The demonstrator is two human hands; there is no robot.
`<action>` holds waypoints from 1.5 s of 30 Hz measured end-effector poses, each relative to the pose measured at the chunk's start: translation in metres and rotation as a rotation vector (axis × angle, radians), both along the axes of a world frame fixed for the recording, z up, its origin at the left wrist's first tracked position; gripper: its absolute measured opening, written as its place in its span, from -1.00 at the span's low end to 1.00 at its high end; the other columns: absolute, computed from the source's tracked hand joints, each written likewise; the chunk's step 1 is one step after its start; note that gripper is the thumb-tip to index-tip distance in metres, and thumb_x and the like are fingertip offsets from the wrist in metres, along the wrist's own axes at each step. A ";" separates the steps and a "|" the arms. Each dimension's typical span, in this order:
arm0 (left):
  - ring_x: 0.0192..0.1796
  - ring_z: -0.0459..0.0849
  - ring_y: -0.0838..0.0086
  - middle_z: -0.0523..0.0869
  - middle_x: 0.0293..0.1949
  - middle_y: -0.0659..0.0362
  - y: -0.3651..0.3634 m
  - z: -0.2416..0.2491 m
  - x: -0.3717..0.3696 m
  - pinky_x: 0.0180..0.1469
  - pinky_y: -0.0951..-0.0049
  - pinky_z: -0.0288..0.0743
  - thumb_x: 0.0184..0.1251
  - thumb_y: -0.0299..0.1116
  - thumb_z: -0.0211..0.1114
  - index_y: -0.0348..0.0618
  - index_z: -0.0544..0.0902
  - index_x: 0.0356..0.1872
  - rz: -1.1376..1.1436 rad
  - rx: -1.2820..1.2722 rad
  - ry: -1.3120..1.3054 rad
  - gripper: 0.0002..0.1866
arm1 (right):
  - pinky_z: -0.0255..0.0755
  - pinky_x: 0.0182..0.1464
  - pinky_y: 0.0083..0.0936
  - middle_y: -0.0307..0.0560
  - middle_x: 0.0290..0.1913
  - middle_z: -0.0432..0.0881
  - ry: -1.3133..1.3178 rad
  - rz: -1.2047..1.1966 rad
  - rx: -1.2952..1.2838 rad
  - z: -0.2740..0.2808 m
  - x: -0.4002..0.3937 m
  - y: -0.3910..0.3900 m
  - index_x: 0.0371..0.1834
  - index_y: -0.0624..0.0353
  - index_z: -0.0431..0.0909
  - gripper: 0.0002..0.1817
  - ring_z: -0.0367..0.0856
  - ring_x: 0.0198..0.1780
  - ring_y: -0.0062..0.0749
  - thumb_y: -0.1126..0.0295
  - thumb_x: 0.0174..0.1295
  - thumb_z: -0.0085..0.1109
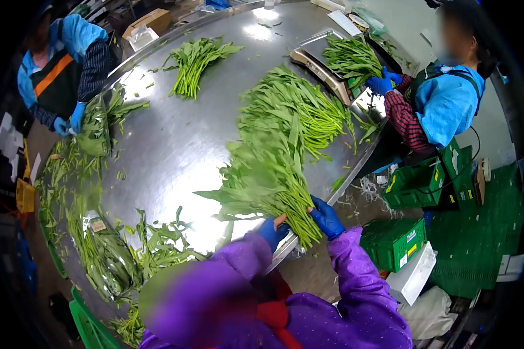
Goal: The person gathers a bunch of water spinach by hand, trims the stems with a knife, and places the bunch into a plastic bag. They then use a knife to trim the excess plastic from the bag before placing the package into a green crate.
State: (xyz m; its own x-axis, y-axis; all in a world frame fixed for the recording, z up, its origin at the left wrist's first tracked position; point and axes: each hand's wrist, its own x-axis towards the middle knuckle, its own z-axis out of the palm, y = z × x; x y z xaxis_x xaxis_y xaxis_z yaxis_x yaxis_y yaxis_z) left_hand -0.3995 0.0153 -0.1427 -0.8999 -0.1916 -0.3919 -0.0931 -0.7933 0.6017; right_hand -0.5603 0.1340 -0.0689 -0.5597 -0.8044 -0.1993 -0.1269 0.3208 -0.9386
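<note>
A large bunch of leafy greens (265,180) lies near the table's right edge, its stems pointing down toward me. My left hand (273,232), gloved in blue, is closed on the left side of the stems. On the right side, my right hand (326,218), also blue-gloved, has its fingers wrapped round the stem ends. Just beyond, more piled greens (294,110) touch this bunch. Purple sleeves cover both arms.
The metal table (157,139) also bears a separate bunch (201,65), a scale (320,72) and bagged greens (109,256). A co-worker at right holds greens; another at left handles a bag (93,131). Green crates (393,241) stand at lower right.
</note>
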 end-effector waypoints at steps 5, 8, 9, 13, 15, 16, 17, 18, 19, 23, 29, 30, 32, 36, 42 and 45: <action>-0.24 0.57 0.61 0.64 -0.18 0.25 -0.008 0.048 -0.005 -0.23 0.60 0.41 0.36 -0.20 0.06 -0.13 0.54 -0.03 0.070 0.413 -0.311 -0.70 | 0.25 0.16 -0.52 -0.02 0.05 0.52 -0.017 -0.053 -0.044 0.007 0.000 -0.001 0.18 0.34 0.32 -0.58 0.42 0.09 -0.44 0.31 0.35 -0.08; -0.28 0.58 0.58 0.65 -0.21 0.28 -0.001 0.061 -0.004 -0.24 0.57 0.42 0.33 -0.16 0.09 -0.12 0.55 -0.04 0.055 0.330 -0.285 -0.68 | 0.25 0.16 -0.53 -0.05 0.05 0.51 -0.025 -0.084 -0.030 0.002 -0.002 0.001 0.19 0.34 0.32 -0.58 0.41 0.09 -0.47 0.31 0.35 -0.08; -0.28 0.59 0.57 0.66 -0.21 0.29 -0.001 0.061 -0.003 -0.23 0.56 0.43 0.33 -0.16 0.10 -0.13 0.55 -0.04 0.030 0.347 -0.231 -0.68 | 0.25 0.16 -0.53 -0.06 0.05 0.51 -0.026 -0.092 -0.020 0.003 -0.001 0.000 0.19 0.34 0.32 -0.58 0.41 0.09 -0.47 0.30 0.35 -0.08; -0.28 0.59 0.57 0.66 -0.20 0.27 0.004 0.048 -0.001 -0.23 0.56 0.43 0.34 -0.17 0.08 -0.14 0.54 -0.02 -0.002 0.389 -0.213 -0.67 | 0.25 0.16 -0.55 -0.09 0.07 0.48 -0.116 -0.130 -0.045 0.011 0.009 -0.006 0.22 0.33 0.29 -0.50 0.40 0.09 -0.48 0.34 0.26 0.09; -0.28 0.59 0.56 0.66 -0.20 0.26 0.003 0.049 -0.001 -0.23 0.56 0.44 0.35 -0.18 0.06 -0.16 0.54 -0.02 -0.006 0.382 -0.192 -0.67 | 0.25 0.18 -0.53 -0.05 0.13 0.44 -0.122 -0.121 -0.029 0.011 0.012 -0.007 0.25 0.35 0.23 -0.43 0.39 0.12 -0.46 0.40 0.19 0.17; -0.27 0.59 0.56 0.65 -0.18 0.25 0.003 0.047 -0.001 -0.21 0.56 0.44 0.35 -0.19 0.06 -0.17 0.54 -0.02 -0.002 0.344 -0.145 -0.67 | 0.25 0.18 -0.52 -0.05 0.13 0.44 -0.134 -0.109 -0.036 0.013 0.013 -0.009 0.26 0.35 0.22 -0.40 0.39 0.13 -0.46 0.42 0.16 0.19; -0.26 0.59 0.56 0.65 -0.17 0.23 0.004 0.043 0.001 -0.20 0.57 0.44 0.35 -0.20 0.06 -0.17 0.53 -0.02 0.001 0.305 -0.097 -0.68 | 0.25 0.18 -0.52 -0.04 0.14 0.43 -0.144 -0.099 -0.044 0.017 0.014 -0.010 0.26 0.35 0.20 -0.38 0.39 0.13 -0.45 0.45 0.13 0.21; -0.24 0.60 0.55 0.64 -0.15 0.22 0.004 0.044 0.002 -0.18 0.58 0.44 0.35 -0.21 0.06 -0.18 0.53 -0.01 0.004 0.265 -0.049 -0.68 | 0.25 0.18 -0.52 -0.04 0.15 0.43 -0.154 -0.088 -0.053 0.019 0.014 -0.011 0.27 0.35 0.19 -0.35 0.38 0.13 -0.45 0.47 0.11 0.23; -0.20 0.59 0.54 0.63 -0.12 0.20 0.004 0.046 0.006 -0.14 0.57 0.44 0.34 -0.22 0.07 -0.18 0.52 0.00 -0.010 0.289 -0.069 -0.68 | 0.26 0.17 -0.52 0.00 0.14 0.44 -0.116 -0.086 -0.043 0.015 0.014 -0.009 0.28 0.36 0.18 -0.33 0.39 0.13 -0.44 0.45 0.10 0.23; -0.06 0.56 0.47 0.58 -0.01 0.16 0.005 0.036 0.027 -0.03 0.49 0.41 0.32 -0.28 0.09 -0.19 0.46 0.09 0.015 0.346 -0.216 -0.64 | 0.35 0.07 -0.38 0.20 -0.01 0.51 0.350 0.063 0.041 -0.007 0.006 0.001 0.30 0.26 0.15 -0.27 0.51 0.02 -0.12 0.33 0.06 0.25; 0.19 0.42 0.30 0.45 0.16 0.03 0.005 0.044 0.040 0.22 0.32 0.31 0.30 -0.36 0.10 -0.20 0.27 0.24 0.020 0.292 -0.281 -0.51 | 0.36 -0.17 -0.18 0.20 -0.23 0.53 0.626 0.361 0.174 0.035 0.007 -0.010 0.31 0.18 0.15 -0.30 0.50 -0.21 0.09 0.28 0.07 0.17; 0.19 0.42 0.30 0.44 0.16 0.03 0.005 0.043 0.041 0.22 0.32 0.31 0.30 -0.36 0.10 -0.20 0.27 0.24 0.016 0.290 -0.271 -0.51 | 0.37 -0.17 -0.18 0.20 -0.22 0.53 0.621 0.372 0.182 0.034 0.005 -0.011 0.31 0.18 0.15 -0.31 0.51 -0.21 0.09 0.27 0.09 0.16; 0.19 0.43 0.29 0.44 0.16 0.03 0.006 0.041 0.040 0.22 0.32 0.30 0.30 -0.36 0.11 -0.20 0.27 0.24 0.007 0.287 -0.252 -0.51 | 0.37 -0.16 -0.19 0.21 -0.20 0.53 0.585 0.333 0.056 0.003 -0.008 -0.004 0.31 0.18 0.16 -0.32 0.51 -0.21 0.10 0.24 0.12 0.14; 0.17 0.44 0.31 0.44 0.16 0.02 -0.002 0.058 0.050 0.20 0.38 0.31 0.33 -0.30 0.07 -0.18 0.25 0.26 0.015 0.315 -0.305 -0.50 | 0.36 -0.10 -0.20 0.25 -0.13 0.52 0.567 0.307 0.110 0.000 -0.013 0.003 0.31 0.20 0.15 -0.33 0.50 -0.15 0.12 0.13 0.18 0.09; 0.18 0.44 0.27 0.41 0.19 -0.02 -0.014 0.044 0.098 0.22 0.34 0.29 0.34 -0.26 0.03 -0.26 0.20 0.27 0.106 0.233 -0.231 -0.47 | 0.31 0.08 -0.28 0.24 -0.04 0.51 0.280 0.285 0.200 0.036 -0.030 -0.003 0.32 0.25 0.12 -0.24 0.47 0.02 0.06 -0.08 0.22 -0.03; 0.09 0.51 0.29 0.51 0.09 -0.04 -0.025 0.073 0.104 0.17 0.38 0.33 0.26 -0.32 0.11 -0.32 0.31 0.19 0.179 -0.013 -0.243 -0.50 | 0.29 0.11 -0.35 0.20 0.04 0.49 0.321 0.129 0.157 0.027 -0.070 -0.025 0.25 0.31 0.22 -0.30 0.47 0.06 -0.12 -0.07 0.26 -0.08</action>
